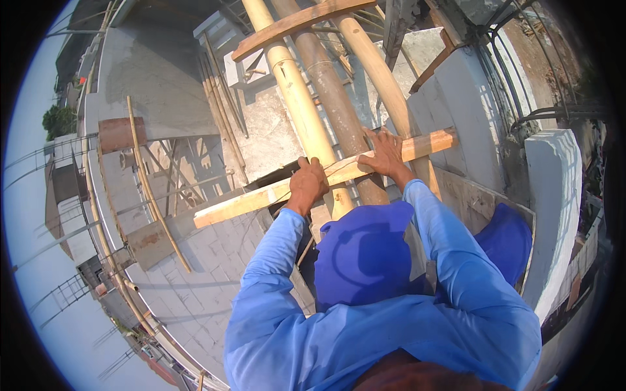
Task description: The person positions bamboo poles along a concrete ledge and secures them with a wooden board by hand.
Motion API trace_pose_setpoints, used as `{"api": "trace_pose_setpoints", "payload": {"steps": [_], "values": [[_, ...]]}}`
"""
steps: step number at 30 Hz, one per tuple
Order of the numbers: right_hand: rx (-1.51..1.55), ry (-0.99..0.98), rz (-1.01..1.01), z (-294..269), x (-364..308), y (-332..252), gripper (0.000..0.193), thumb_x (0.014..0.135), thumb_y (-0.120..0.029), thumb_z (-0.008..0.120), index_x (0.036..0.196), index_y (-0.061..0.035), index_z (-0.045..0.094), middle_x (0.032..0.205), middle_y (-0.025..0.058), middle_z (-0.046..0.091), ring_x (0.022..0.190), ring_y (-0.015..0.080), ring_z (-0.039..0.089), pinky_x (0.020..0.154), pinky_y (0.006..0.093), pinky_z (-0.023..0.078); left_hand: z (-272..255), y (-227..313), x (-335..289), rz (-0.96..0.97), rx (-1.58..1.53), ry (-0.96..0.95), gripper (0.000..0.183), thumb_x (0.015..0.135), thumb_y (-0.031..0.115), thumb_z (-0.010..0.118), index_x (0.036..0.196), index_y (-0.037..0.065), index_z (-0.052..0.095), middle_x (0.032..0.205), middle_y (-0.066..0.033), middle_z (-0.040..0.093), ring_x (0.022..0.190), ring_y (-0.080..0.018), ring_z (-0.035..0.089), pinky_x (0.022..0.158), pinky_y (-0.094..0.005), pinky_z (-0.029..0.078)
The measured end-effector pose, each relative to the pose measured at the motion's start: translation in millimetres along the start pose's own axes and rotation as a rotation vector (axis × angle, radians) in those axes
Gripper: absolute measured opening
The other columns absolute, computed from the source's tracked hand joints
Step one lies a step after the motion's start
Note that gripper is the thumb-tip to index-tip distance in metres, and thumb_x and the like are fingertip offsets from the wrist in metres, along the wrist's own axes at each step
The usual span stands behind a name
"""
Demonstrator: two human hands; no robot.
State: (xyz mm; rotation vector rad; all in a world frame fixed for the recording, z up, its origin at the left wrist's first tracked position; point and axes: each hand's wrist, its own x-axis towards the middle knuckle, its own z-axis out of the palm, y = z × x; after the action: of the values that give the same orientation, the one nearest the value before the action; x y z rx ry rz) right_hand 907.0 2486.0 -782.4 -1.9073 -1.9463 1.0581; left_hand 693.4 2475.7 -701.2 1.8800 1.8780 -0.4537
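Note:
A pale wooden batten (251, 204) lies slantwise across three bamboo poles that run away from me. My left hand (309, 186) is closed over the batten beside the yellow pole (293, 91). Farther right, my right hand (386, 155) grips the same batten between the brown pole (326, 81) and the right-hand pole (381, 72), its fingertips over the far edge. A thin dark strand runs along the batten between my hands. The undersides of the poles where they meet the batten are hidden.
Another wooden crosspiece (303, 25) spans the poles farther off. Pale block walling (189, 287) is at left, with a drop beyond it. Thin bamboo sticks (150, 189) stand near that side. Bent steel bars (508, 85) stick out at upper right, above a white wall edge (554, 195).

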Motion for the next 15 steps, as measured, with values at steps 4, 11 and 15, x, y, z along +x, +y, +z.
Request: {"api": "trace_pose_setpoints", "payload": {"steps": [4, 11, 15], "values": [[-0.197, -0.364, -0.043, -37.9, -4.5, -25.5, 0.102, 0.047, -0.046, 0.077, 0.14, -0.0283, 0.04, 0.138, 0.0173, 0.04, 0.139, 0.0361, 0.02, 0.108, 0.0628, 0.007, -66.4, -74.5, 27.4, -0.191, 0.11, 0.099, 0.027, 0.079, 0.023, 0.063, 0.091, -0.001, 0.062, 0.096, -0.0272, 0.062, 0.086, -0.0401, 0.064, 0.074, -0.0456, 0.052], [-0.21, -0.31, 0.019, -37.2, -1.7, -28.2, 0.11, 0.036, -0.026, 0.08, 0.138, -0.0309, 0.04, 0.135, 0.0159, 0.044, 0.137, 0.0359, 0.025, 0.106, 0.0634, 0.013, -128.8, -72.5, 214.1, -0.153, -0.079, 0.324, 0.041, 0.092, 0.034, 0.044, 0.1, 0.001, 0.067, 0.103, -0.0256, 0.065, 0.099, -0.0414, 0.061, 0.085, -0.0481, 0.048], [-0.191, -0.308, -0.012, -32.5, 4.2, -35.9, 0.109, 0.037, -0.026, 0.079, 0.138, -0.0306, 0.04, 0.131, 0.0162, 0.046, 0.134, 0.0366, 0.028, 0.105, 0.0632, 0.015, -138.1, -72.6, 297.2, -0.064, -0.167, 0.404, 0.041, 0.093, 0.032, 0.041, 0.115, 0.003, 0.06, 0.114, -0.029, 0.058, 0.108, -0.0426, 0.056, 0.091, -0.0497, 0.045]]}}
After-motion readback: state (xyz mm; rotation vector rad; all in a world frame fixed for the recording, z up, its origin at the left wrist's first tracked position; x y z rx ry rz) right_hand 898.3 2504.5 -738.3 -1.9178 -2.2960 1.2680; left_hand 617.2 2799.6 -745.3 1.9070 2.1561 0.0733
